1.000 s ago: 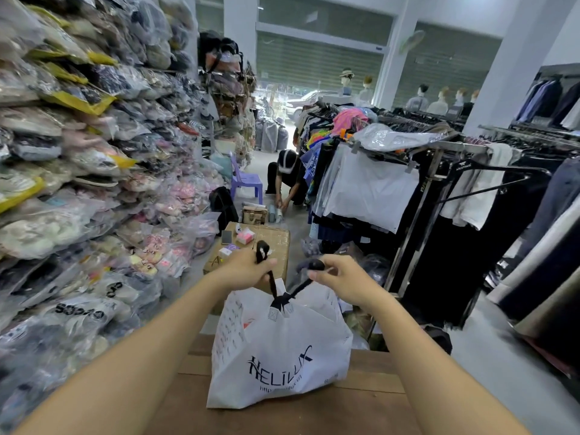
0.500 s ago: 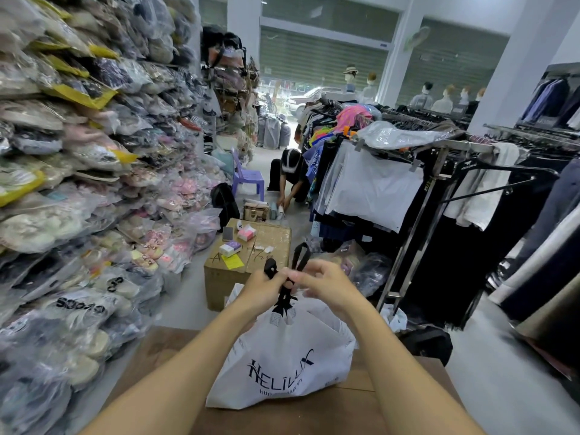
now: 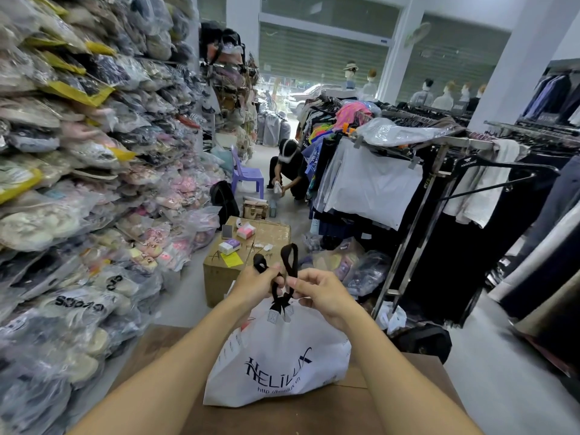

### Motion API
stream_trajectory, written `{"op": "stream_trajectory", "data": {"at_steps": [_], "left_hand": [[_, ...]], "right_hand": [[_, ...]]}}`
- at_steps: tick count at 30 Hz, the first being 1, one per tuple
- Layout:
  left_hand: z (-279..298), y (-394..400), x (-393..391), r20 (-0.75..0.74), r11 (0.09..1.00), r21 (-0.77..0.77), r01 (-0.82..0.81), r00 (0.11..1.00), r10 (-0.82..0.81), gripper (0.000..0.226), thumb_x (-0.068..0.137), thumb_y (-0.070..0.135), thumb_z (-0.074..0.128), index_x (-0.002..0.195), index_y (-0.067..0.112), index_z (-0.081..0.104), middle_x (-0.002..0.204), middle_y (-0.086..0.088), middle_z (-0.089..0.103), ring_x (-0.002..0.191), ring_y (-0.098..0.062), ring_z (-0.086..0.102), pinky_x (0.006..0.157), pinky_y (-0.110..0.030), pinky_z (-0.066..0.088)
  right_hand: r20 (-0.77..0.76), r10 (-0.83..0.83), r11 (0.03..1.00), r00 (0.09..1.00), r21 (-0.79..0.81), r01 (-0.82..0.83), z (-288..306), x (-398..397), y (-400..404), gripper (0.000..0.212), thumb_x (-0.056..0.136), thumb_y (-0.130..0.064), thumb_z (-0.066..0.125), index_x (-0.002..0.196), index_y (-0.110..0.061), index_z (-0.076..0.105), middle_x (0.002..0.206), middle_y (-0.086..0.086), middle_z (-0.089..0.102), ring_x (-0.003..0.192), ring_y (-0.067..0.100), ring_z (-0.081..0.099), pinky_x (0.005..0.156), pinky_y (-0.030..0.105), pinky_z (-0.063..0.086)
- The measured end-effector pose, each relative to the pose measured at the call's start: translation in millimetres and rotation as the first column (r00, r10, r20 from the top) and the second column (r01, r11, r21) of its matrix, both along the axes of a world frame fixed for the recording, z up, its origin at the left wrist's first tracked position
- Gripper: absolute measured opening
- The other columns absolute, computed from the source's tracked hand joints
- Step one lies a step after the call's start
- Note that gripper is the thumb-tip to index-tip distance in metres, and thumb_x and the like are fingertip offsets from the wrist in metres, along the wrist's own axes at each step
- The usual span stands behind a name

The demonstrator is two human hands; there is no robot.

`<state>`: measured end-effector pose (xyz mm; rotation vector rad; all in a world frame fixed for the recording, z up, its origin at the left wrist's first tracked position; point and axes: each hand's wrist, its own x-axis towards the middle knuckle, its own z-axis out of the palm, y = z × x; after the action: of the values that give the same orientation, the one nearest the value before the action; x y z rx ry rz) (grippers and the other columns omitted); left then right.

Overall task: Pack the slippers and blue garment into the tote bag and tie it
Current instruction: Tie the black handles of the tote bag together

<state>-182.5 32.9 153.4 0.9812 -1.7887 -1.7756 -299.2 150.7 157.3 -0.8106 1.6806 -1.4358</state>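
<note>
A white tote bag (image 3: pixel 276 365) with black lettering stands full on the brown table (image 3: pixel 408 400) in front of me. Its two black handles (image 3: pixel 289 262) are knotted together just above the bag's mouth, and their loops stick upward. My left hand (image 3: pixel 254 282) pinches the shorter left loop. My right hand (image 3: pixel 323 291) holds the longer right loop close to the knot. Both hands meet over the bag. The slippers and the blue garment are hidden from view.
A wall of plastic-wrapped slippers (image 3: pixel 78 183) rises at my left. A cardboard box (image 3: pixel 251 246) with small items stands beyond the table. Clothes racks (image 3: pixel 439 189) fill the right. A person (image 3: pixel 287 171) crouches in the aisle by a purple chair (image 3: pixel 246 175).
My hands were pulling the handles apart a second ago; they have come together over the knot, and the loops now stand upright.
</note>
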Motion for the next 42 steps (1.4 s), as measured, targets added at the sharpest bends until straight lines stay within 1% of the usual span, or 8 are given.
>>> {"op": "stream_trajectory", "data": {"at_steps": [6, 9, 14, 19, 24, 31, 37, 42], "left_hand": [[-1, 4, 1, 0.203, 0.935, -0.303, 0.183, 0.971, -0.124, 0.016, 0.082, 0.01, 0.065, 0.077, 0.022, 0.073, 0.083, 0.002, 0.07, 0.081, -0.019, 0.065, 0.068, -0.028, 0.052], [-3, 13, -6, 0.305, 0.855, -0.45, 0.258, 0.944, -0.124, 0.014, 0.085, 0.007, 0.058, 0.078, 0.02, 0.06, 0.08, -0.003, 0.063, 0.075, -0.02, 0.057, 0.055, -0.023, 0.043], [-5, 10, -5, 0.299, 0.856, -0.455, 0.246, 0.948, -0.113, 0.021, 0.088, 0.004, 0.057, 0.091, 0.014, 0.075, 0.091, -0.007, 0.072, 0.081, -0.019, 0.062, 0.067, -0.027, 0.046], [-11, 5, -2, 0.284, 0.7, -0.655, 0.283, 0.952, -0.118, 0.03, 0.086, -0.006, 0.051, 0.094, 0.005, 0.078, 0.103, -0.012, 0.073, 0.091, -0.018, 0.059, 0.079, -0.022, 0.043], [-15, 0, -1, 0.343, 0.599, -0.718, 0.356, 0.929, -0.142, 0.031, 0.087, -0.004, 0.049, 0.098, 0.006, 0.077, 0.107, -0.01, 0.069, 0.098, -0.024, 0.06, 0.087, -0.037, 0.051], [-23, 20, 1, 0.381, 0.338, -0.881, 0.33, 0.92, 0.094, 0.025, 0.095, 0.01, 0.046, 0.11, 0.015, 0.066, 0.107, -0.006, 0.055, 0.098, -0.03, 0.049, 0.071, -0.034, 0.03], [-30, 20, -2, 0.261, 0.46, -0.873, 0.159, 0.951, 0.166, 0.025, 0.096, 0.016, 0.051, 0.085, 0.011, 0.073, 0.082, 0.003, 0.046, 0.083, -0.022, 0.048, 0.065, -0.032, 0.036], [-39, 18, 3, 0.139, 0.445, -0.894, 0.06, 0.979, 0.147, 0.016, 0.081, 0.008, 0.071, 0.064, 0.01, 0.071, 0.068, -0.002, 0.058, 0.064, -0.023, 0.052, 0.055, -0.037, 0.046]], "right_hand": [[-0.491, -0.052, 0.995, 0.87, -0.104, 0.001, -5, 1, 7, 0.009, 0.088, -0.016, 0.075, 0.084, -0.008, 0.075, 0.09, 0.009, 0.067, 0.071, 0.013, 0.055, 0.069, 0.037, 0.048], [-0.669, -0.033, 0.987, 0.742, -0.14, -0.083, -3, 4, 4, 0.007, 0.088, -0.01, 0.074, 0.091, -0.015, 0.078, 0.101, -0.015, 0.065, 0.068, -0.002, 0.055, 0.066, 0.017, 0.047], [-0.707, 0.104, 0.994, 0.699, 0.055, -0.092, 10, 1, -1, 0.037, 0.099, -0.02, 0.059, 0.074, -0.048, 0.052, 0.082, -0.012, 0.063, 0.06, 0.017, 0.068, 0.053, 0.015, 0.041], [-0.802, 0.149, 0.989, 0.578, 0.135, -0.067, 7, -5, -6, 0.04, 0.101, -0.025, 0.053, 0.067, -0.035, 0.034, 0.072, -0.004, 0.057, 0.068, 0.02, 0.06, 0.055, 0.026, 0.035], [-0.742, 0.17, 0.985, 0.648, 0.15, -0.087, 6, -7, -1, 0.042, 0.104, -0.026, 0.049, 0.068, -0.047, 0.044, 0.069, -0.01, 0.055, 0.062, 0.014, 0.066, 0.053, 0.015, 0.04], [-0.816, 0.102, 0.995, 0.569, 0.084, -0.057, 6, -1, -2, 0.042, 0.103, -0.025, 0.051, 0.069, -0.038, 0.032, 0.062, -0.011, 0.044, 0.057, -0.002, 0.046, 0.053, 0.017, 0.033], [-0.571, -0.053, 0.989, 0.819, 0.083, 0.122, 2, 0, -10, 0.033, 0.097, -0.034, 0.062, 0.07, -0.022, 0.047, 0.048, -0.01, 0.056, 0.042, 0.007, 0.052, 0.047, 0.021, 0.038], [0.023, -0.121, 0.968, 0.992, 0.224, 0.112, 3, 3, -21, 0.028, 0.093, -0.027, 0.07, 0.073, -0.013, 0.056, 0.058, 0.006, 0.058, 0.035, 0.007, 0.04, 0.034, 0.016, 0.029]]}}
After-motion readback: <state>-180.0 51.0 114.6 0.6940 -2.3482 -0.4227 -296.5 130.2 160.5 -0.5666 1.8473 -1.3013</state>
